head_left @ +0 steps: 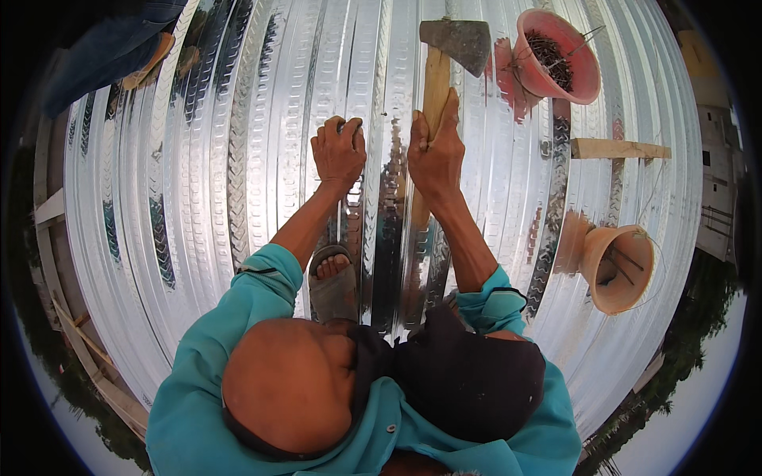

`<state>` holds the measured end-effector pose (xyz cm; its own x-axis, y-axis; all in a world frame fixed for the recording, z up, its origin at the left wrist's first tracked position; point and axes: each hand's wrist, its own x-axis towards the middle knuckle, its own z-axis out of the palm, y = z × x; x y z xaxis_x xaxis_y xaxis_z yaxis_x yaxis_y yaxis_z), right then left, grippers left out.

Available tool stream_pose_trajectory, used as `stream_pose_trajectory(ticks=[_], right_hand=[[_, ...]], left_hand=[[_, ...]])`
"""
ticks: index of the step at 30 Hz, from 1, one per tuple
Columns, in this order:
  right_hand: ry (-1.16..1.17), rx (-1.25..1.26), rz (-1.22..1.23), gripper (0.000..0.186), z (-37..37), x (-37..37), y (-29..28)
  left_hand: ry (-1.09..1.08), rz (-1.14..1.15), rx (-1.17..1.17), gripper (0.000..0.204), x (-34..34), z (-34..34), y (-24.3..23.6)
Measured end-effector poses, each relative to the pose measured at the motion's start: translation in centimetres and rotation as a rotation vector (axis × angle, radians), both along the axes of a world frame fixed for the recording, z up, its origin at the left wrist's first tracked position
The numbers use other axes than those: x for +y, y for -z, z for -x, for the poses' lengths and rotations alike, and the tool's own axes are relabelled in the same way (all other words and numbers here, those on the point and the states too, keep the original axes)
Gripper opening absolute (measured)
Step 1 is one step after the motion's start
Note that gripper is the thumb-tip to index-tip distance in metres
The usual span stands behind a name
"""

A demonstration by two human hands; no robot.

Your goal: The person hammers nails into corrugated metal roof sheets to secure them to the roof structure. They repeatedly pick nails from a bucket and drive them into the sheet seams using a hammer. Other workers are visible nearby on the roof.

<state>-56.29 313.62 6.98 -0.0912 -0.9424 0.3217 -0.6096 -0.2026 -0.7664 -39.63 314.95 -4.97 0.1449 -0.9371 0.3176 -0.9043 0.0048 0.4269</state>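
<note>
My right hand (pixel 438 159) is wrapped round the wooden handle of a hatchet (pixel 436 89). Its dark, flared steel head lies beyond my fingers, and the handle's lower end shows beneath my wrist. To the left, my left hand (pixel 339 151) is closed, knuckles up, low over the shiny ribbed metal decking (pixel 274 151). Whatever its fingers hold, if anything, is hidden; a small dark spot shows at the fingertips. A tiny dark nail-like thing (pixel 385 115) stands on the sheet between my two hands.
A pink bucket (pixel 583 75) of nails lies tipped at the far right. Nearer, an orange bucket (pixel 586 266) holds a few rods. A wooden piece (pixel 619 148) lies between them. Another person's shoe (pixel 149 63) is at far left; my sandalled foot (pixel 333 289) is below my left hand.
</note>
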Motion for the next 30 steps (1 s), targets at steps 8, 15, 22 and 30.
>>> stream_pose_trajectory(ticks=[8,15,22,30], right_hand=[[-0.187,0.449,-0.654,0.074,1.8,2.8,8.7],[0.062,-0.069,-0.179,0.066,-0.2,1.1,0.0],[-0.208,0.207,-0.703,0.069,4.7,3.3,8.5],[0.121,-0.253,-0.297,0.022,14.4,-4.9,-3.9]], left_hand=[[0.011,-0.056,0.022,0.026,-0.8,0.5,-0.8],[0.018,-0.052,0.025,0.023,0.0,0.0,-0.9],[0.018,0.017,0.060,0.022,-1.7,2.0,-1.1],[0.032,-0.031,0.280,0.027,1.9,-1.4,-1.0]])
